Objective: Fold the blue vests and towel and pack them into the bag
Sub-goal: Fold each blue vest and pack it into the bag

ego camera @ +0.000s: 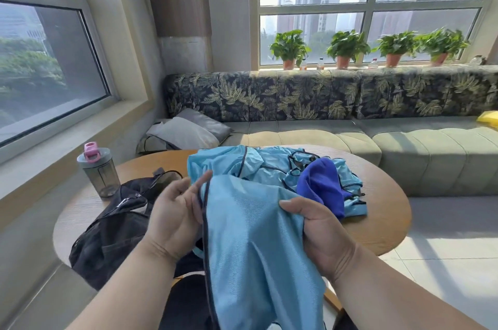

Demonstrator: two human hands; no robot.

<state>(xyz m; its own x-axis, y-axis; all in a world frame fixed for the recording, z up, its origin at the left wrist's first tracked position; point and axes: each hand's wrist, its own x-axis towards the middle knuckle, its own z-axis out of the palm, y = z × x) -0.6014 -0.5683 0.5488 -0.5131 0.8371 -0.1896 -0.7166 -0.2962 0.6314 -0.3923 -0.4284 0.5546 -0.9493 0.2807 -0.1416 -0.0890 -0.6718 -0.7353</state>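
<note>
Task is only beginning, I judge: nothing folded yet, nothing in the bag (113, 224). Left hand (175, 217) is pinching the dark hem of one vest (248, 235), fingers half curled; right hand (322, 227) is gripping its cloth, bunched. Vest is hanging near, over the table (382, 230) edge. Other vests (242, 165) & towel (320, 186) are lying in a heap at the far middle. Bag is sitting left w/ a bottle (98, 173) near it, so little flat room for folding; right part is freer.
</note>
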